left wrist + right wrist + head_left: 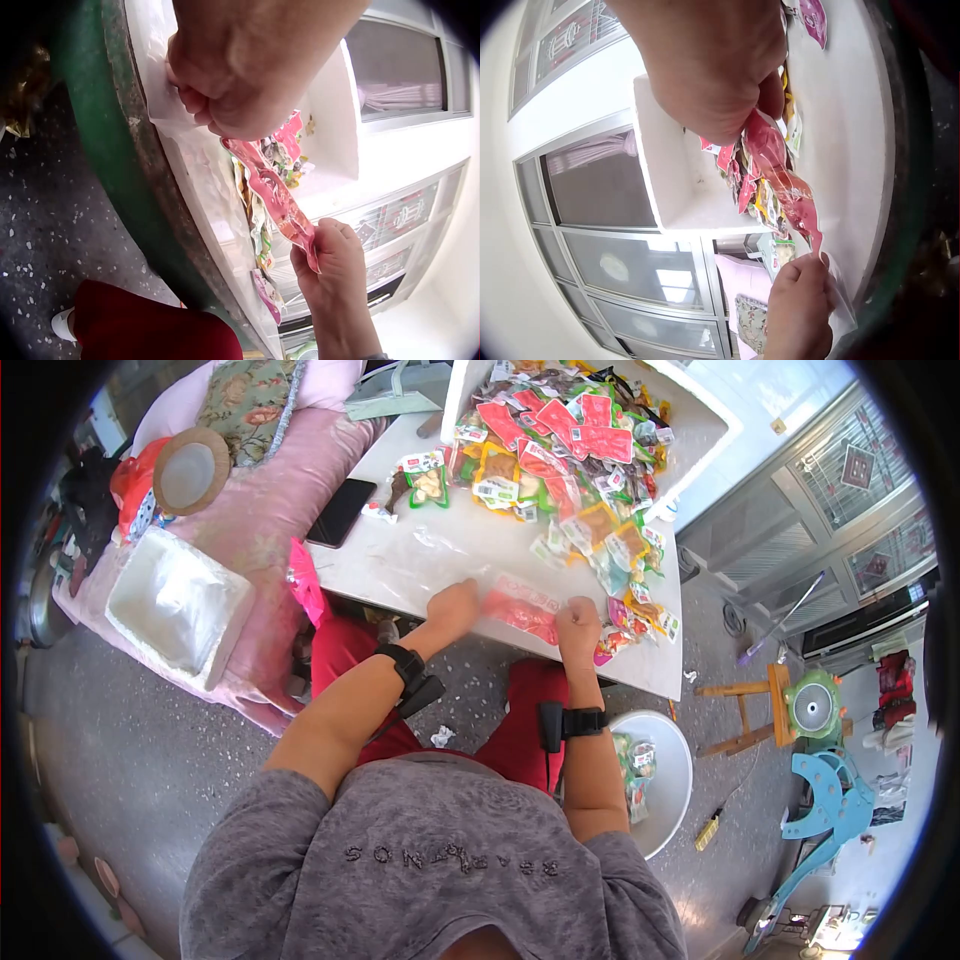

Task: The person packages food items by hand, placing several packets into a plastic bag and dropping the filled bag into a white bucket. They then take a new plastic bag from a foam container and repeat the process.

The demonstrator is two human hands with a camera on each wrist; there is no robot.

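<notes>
At six o'clock on the worktop (655,670), the curled left hand (455,608) and right hand (579,628) pinch a red snack packet (520,608). Clear plastic (425,550) toward ten o'clock may be gripped too.

Head view: high, farthest off, looking down past grey shirt (430,810) onto bench (355,567). Left wrist: close in, tilted sideways, facing right grip (335,259). Right wrist: similarly close, facing left grip (799,300). Wrist views share red packet (274,195), white box (673,180)
</notes>
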